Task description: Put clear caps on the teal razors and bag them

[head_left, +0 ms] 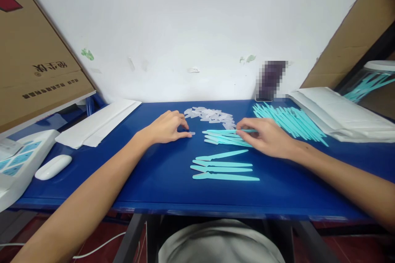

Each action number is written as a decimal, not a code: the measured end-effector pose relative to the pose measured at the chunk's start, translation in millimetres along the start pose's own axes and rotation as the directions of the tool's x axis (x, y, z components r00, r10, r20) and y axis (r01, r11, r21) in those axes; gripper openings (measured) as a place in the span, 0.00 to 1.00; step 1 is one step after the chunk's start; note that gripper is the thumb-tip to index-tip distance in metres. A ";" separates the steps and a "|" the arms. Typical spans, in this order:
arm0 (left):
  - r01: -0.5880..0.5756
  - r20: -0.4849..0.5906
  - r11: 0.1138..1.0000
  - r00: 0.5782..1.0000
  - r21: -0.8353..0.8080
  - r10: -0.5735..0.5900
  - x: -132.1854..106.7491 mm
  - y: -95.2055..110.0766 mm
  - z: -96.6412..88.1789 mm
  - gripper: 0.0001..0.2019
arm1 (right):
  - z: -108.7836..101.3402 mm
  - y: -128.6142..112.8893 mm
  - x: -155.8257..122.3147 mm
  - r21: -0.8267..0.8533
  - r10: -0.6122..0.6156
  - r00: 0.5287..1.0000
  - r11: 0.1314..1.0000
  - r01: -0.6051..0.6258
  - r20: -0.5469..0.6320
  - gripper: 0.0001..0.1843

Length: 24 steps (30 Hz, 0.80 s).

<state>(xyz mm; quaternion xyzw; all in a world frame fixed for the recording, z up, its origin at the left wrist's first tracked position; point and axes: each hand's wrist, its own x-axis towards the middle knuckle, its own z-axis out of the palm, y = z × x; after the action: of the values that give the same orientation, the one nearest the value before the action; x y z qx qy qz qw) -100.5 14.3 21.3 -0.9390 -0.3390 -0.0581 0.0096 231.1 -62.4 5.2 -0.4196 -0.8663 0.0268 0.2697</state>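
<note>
My left hand (169,127) is left of the loose pile of translucent plastic caps (212,114). Its thumb and index finger are drawn close together at one small clear cap (193,133). In a pinch, my right hand (262,134) grips the handle of a turquoise eyebrow razor (216,131), whose blade end points left towards my left hand. Under that razor lies a small bunch of similar razors (220,139). Nearer to me, several more razors (225,169) lie spread in a rough row, blade ends to the left.
A large heap of turquoise razors (290,121) lies at the right, beside white packets (348,117). A phone (270,80), blurred out, leans on the wall. At left are a white folded sheet (98,125), a white mouse (53,167), a white device (27,164) and a carton (37,57).
</note>
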 end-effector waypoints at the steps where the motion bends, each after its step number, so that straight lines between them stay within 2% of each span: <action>1: -0.013 0.013 1.000 1.000 -0.027 0.014 -1.0 -0.3 -1.6 0.19 | 0.1 -0.3 -0.2 -0.008 -0.012 1.000 1.000 0.012 0.006 0.10; 5: -0.028 0.018 0.985 0.999 -0.168 0.031 -2.5 4.7 -2.8 0.13 | 0.8 -2.8 -0.3 -0.016 -0.033 0.999 0.999 0.033 0.015 0.11; 10: -0.029 0.040 0.955 0.998 -0.297 0.043 -0.1 18.1 -2.1 0.11 | 2.0 -6.4 -0.3 -0.007 -0.045 0.998 0.999 0.046 0.051 0.12; 16: -0.085 0.015 0.954 0.996 -0.288 0.093 -0.5 25.4 -3.6 0.09 | 2.4 -8.7 -0.2 0.004 -0.077 0.993 0.997 0.077 0.093 0.12; 24: -0.103 -0.054 0.948 0.994 -0.302 0.091 -0.5 28.8 -2.1 0.10 | 1.1 -9.6 -0.7 0.009 -0.067 0.992 0.998 0.067 0.103 0.13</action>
<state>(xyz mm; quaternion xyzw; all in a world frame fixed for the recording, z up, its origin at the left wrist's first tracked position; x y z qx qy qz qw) -82.8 -8.3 24.0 -0.9434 -0.2793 -0.1275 -0.1256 224.1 -68.9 6.5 -0.3876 -0.8926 0.0416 0.2265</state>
